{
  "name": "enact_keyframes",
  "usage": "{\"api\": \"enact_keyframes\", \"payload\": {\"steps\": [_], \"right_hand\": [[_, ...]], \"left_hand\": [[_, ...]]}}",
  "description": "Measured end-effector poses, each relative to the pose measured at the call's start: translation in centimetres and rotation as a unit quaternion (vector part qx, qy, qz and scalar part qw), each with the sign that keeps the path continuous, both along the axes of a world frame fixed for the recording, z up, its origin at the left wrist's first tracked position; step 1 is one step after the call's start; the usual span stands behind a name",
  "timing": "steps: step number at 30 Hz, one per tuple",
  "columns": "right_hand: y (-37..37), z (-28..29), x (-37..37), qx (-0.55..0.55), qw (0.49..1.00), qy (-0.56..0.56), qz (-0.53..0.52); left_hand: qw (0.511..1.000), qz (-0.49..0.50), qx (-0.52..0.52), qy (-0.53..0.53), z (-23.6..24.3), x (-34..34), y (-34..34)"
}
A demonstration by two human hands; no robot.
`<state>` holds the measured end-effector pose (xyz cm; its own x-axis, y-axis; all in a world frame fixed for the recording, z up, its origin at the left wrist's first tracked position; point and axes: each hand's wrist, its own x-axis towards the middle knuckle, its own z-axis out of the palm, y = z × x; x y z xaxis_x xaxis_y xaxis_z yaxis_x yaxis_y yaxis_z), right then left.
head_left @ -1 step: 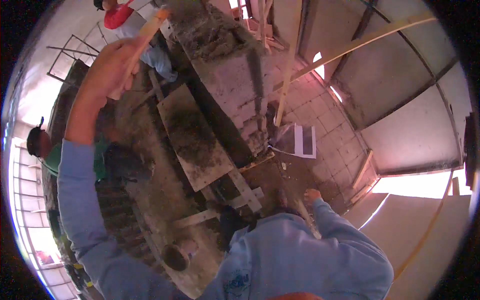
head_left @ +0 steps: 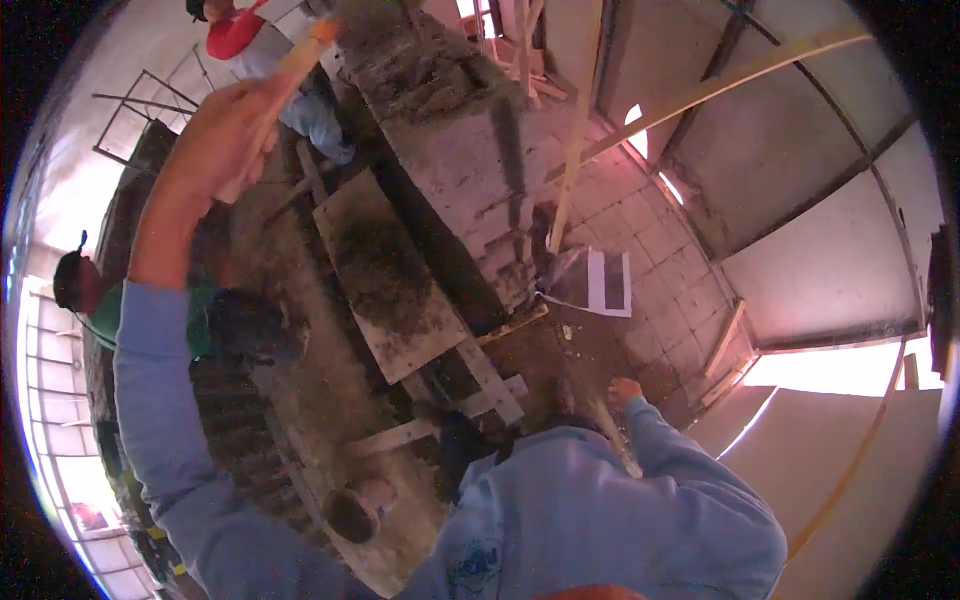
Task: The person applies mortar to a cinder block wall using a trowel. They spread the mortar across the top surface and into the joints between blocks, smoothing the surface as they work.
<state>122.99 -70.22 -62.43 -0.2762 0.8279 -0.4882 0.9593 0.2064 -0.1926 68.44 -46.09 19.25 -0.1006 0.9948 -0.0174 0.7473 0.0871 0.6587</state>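
My left hand (head_left: 235, 140) is raised at the upper left, closed on a pale wooden stick (head_left: 295, 65) with an orange tip. My right hand (head_left: 622, 390) hangs low at the right side of my body, its fingers loosely bent and apart, holding nothing visible. A dirt-covered board (head_left: 390, 305) lies below, beside a rough masonry block (head_left: 450, 170). Short planks (head_left: 485, 380) cross under the board's lower end. A bucket (head_left: 355, 505) stands near my legs.
A person in a red and grey top (head_left: 270, 55) stands at the upper left; another in green (head_left: 105, 320) is at the left edge. Long timbers (head_left: 575, 150) lean across the right, over floor tiles (head_left: 650, 240). A panelled wall (head_left: 800, 260) bounds the right side. A sheet (head_left: 610, 285) lies by the block.
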Motion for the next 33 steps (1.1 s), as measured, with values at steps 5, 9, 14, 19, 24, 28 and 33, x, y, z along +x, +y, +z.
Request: {"api": "enact_keyframes", "payload": {"steps": [5,9,14,19,24,28,33], "right_hand": [[-0.6,3.4,-1.3,-0.109,0.993,0.004,-0.041],[-2.7,2.6,0.3,-0.048,0.997,-0.022,-0.063],[-3.1,2.9,0.3,-0.111,0.993,-0.023,-0.038],[-3.4,1.7,2.2,-0.06,0.997,-0.014,0.035],[-1.4,-1.2,0.6,-0.112,0.987,0.102,-0.057],[-4.3,-4.3,6.0,-0.213,0.875,0.276,-0.336],[-1.1,-0.3,-1.2,-0.433,0.592,0.468,-0.493]], "left_hand": [[0.999,0.033,-0.007,-0.001,0.3,-0.1,-0.5],[1.0,0.013,-0.004,-0.015,0.4,-0.8,-0.2],[0.998,0.036,-0.006,-0.05,-1.4,-0.6,-0.5],[0.995,0.044,-0.002,-0.089,-1.7,-0.9,-0.3],[0.996,0.052,0.012,-0.066,-0.4,-0.9,-1.7],[0.997,0.017,-0.02,-0.076,-2.8,-0.9,0.6],[0.998,0.062,0.009,-0.032,0.9,1.5,-3.3]]}}
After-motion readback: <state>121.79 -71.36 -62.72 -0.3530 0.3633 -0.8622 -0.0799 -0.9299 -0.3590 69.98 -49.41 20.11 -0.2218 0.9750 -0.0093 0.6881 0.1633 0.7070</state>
